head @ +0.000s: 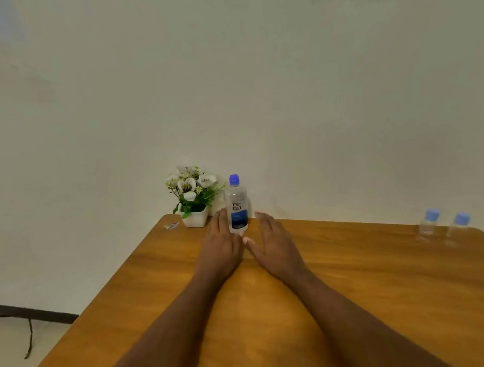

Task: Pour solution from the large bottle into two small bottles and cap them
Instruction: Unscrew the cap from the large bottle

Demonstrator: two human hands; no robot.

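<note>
The large clear bottle (237, 208) with a blue cap and a blue "renu" label stands upright near the table's far edge. My left hand (222, 240) lies flat with straight fingers just left of the bottle's base. On the bottle's right my right hand (272, 242) also lies flat with straight fingers, thumb pointing towards the bottle. Neither hand grips it. Two small clear bottles with blue caps on, one (429, 224) and the other (459, 226), stand side by side at the far right of the table.
A white pot of artificial white flowers (193, 198) stands just left of the large bottle by the wall. A small scrap (172, 225) lies at the table's far left corner. The wooden table (353, 289) has its left edge running diagonally above the floor.
</note>
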